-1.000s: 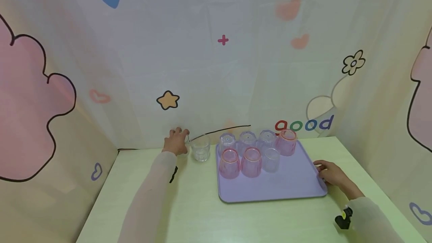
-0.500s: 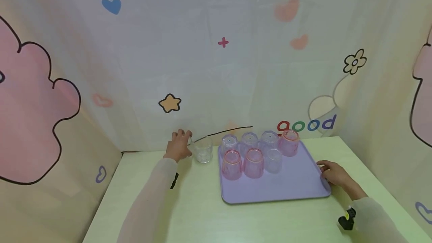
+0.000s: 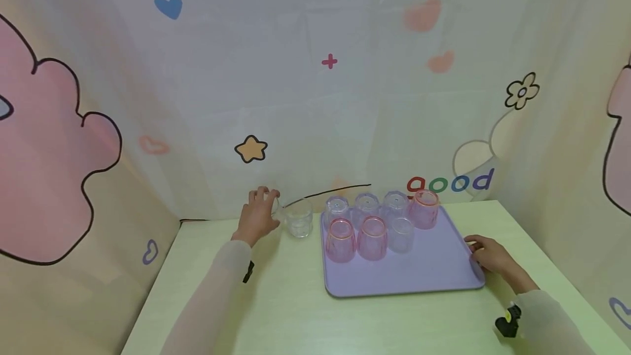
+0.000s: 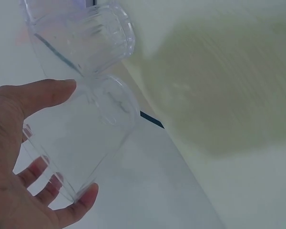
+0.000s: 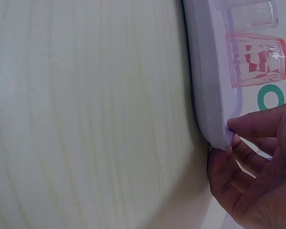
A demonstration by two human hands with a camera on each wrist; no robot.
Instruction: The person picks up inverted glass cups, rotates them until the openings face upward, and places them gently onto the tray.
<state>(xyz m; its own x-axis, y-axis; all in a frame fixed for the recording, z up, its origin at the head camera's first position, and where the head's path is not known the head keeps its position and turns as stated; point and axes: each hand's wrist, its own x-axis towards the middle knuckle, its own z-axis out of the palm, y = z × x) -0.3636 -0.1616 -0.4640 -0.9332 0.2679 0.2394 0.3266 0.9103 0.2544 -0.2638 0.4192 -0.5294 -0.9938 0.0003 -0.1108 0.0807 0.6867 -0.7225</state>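
Note:
My left hand (image 3: 258, 215) holds a clear glass (image 3: 275, 205) from above at the back left of the table; in the left wrist view, thumb and fingertips span the sides of this glass (image 4: 93, 138), its base pointing away from the palm. Just right of it stands another clear glass (image 3: 299, 221), and in the left wrist view that second glass (image 4: 102, 40) overlaps the held one. My right hand (image 3: 495, 256) grips the right edge of a lavender tray (image 3: 424, 273), thumb on top of the rim and fingers beneath, as the right wrist view shows.
On the tray, pink glasses (image 3: 373, 239) and clear ones (image 3: 366, 208) stand in two rows toward the back and left, several of them upside down. The pale wood table (image 3: 276, 300) ends at a printed curtain (image 3: 296, 97) behind and at both sides.
The head view has shifted slightly. My left hand, with the glass, has drawn a little away from the neighbouring clear glass. The right hand keeps its hold on the tray edge.

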